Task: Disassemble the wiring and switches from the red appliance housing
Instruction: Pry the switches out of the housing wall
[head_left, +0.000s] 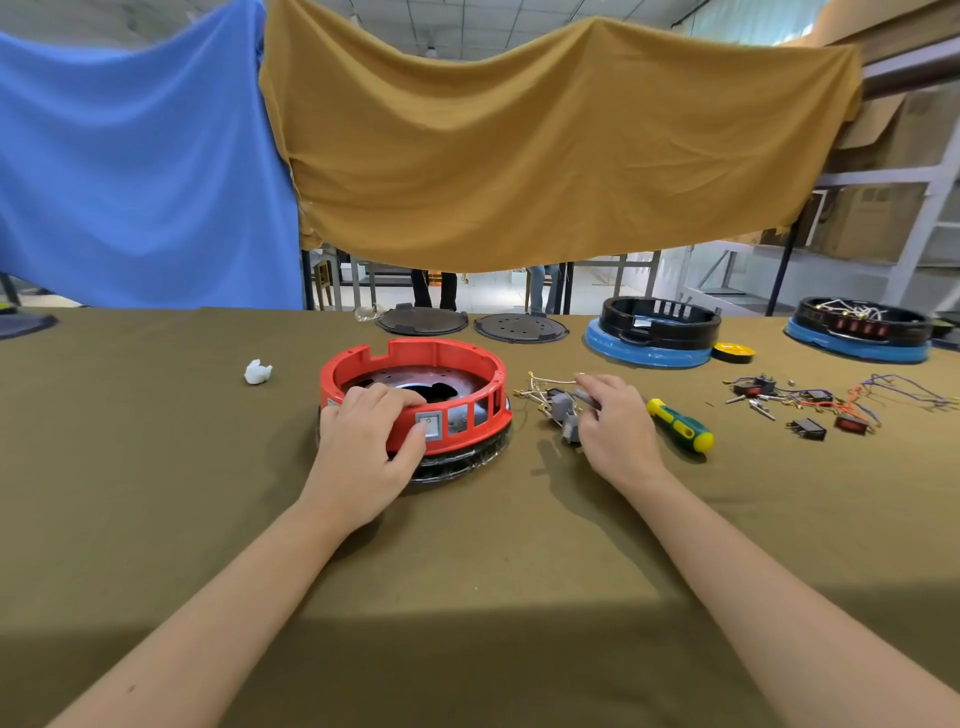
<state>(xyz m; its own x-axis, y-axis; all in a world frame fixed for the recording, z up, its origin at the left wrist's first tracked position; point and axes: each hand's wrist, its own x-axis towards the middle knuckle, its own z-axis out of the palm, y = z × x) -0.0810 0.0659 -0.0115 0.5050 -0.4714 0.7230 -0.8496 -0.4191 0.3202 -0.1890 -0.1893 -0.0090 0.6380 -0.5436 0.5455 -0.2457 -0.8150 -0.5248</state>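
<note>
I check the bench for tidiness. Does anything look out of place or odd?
Little stands out. A crumpled white scrap lies alone left of the red housing, and loose switches and wires are scattered at right.

We find no text, label, brand or number that we can read. The grey switch (429, 425) in the front wall of the red housing (415, 364) bears a small mark — too small for us to make out.
</note>
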